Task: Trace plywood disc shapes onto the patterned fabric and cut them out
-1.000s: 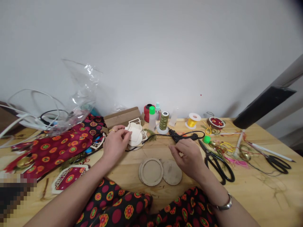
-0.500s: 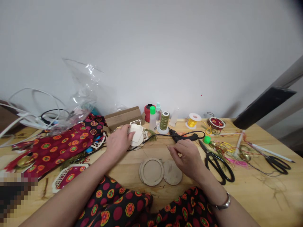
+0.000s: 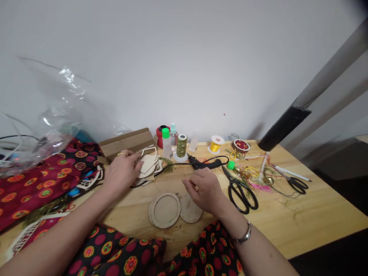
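Note:
My left hand (image 3: 122,172) reaches to a small pile of thin white cut-out pieces (image 3: 148,165); its thumb and fingers close on their left edge. My right hand (image 3: 205,190) is loosely curled over the table, fingertips drawn together, and nothing shows in it. Below and partly behind it lies a plain round wooden disc (image 3: 190,209). Beside that disc is a round wooden frame (image 3: 165,211) with a raised rim and a small metal fitting at its top right. A black glue gun (image 3: 205,164) with its cord lies beyond my right hand.
Black-handled scissors (image 3: 243,195) lie right of my right hand, near a green cap (image 3: 230,165) and tangled threads. Bottles, an olive thread spool (image 3: 181,147) and a yellow spool (image 3: 215,145) line the wall. Patterned fabric (image 3: 43,172) and a cardboard box (image 3: 128,141) are left.
The view has swung to the right, so everything sits further left in the picture. My left hand has shifted slightly on the white pieces. My right hand stays curled near the disc.

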A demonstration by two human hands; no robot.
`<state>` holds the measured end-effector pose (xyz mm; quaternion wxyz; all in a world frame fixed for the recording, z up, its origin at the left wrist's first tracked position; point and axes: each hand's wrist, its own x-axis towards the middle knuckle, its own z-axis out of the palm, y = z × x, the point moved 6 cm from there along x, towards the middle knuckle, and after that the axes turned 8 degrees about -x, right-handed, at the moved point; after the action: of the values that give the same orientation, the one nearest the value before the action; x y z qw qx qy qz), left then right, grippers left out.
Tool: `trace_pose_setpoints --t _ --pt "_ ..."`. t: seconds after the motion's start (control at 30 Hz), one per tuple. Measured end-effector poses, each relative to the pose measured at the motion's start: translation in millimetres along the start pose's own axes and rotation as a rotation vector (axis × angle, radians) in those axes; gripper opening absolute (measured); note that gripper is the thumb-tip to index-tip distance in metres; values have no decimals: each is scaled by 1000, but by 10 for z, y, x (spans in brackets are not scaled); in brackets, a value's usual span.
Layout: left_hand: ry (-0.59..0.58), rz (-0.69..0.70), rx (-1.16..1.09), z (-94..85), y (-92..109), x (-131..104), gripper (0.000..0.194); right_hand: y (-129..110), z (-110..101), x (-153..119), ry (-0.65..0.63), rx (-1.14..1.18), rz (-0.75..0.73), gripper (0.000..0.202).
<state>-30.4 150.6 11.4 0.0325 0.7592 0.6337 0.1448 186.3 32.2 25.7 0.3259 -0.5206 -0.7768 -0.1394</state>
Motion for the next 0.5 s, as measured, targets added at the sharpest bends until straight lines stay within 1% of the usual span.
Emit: trace_pose_setpoints --t 0.17,0.23,0.3,0.4,0.5 --pt "18 27 15 -52 -3 -21 45 5 -2 -2 19 6 -6 38" --pt "37 48 20 -77 11 -77 44 7 0 -4 21 9 -8 38" --pt "49 99 20 -79 50 -163 43 6 0 -5 20 15 -11 37" --pt "42 185 29 -24 116 -301 40 -1 -7 -6 16 28 -14 36" --pt "35 212 51 42 134 -377 34 -8 -19 -6 14 40 -17 37"
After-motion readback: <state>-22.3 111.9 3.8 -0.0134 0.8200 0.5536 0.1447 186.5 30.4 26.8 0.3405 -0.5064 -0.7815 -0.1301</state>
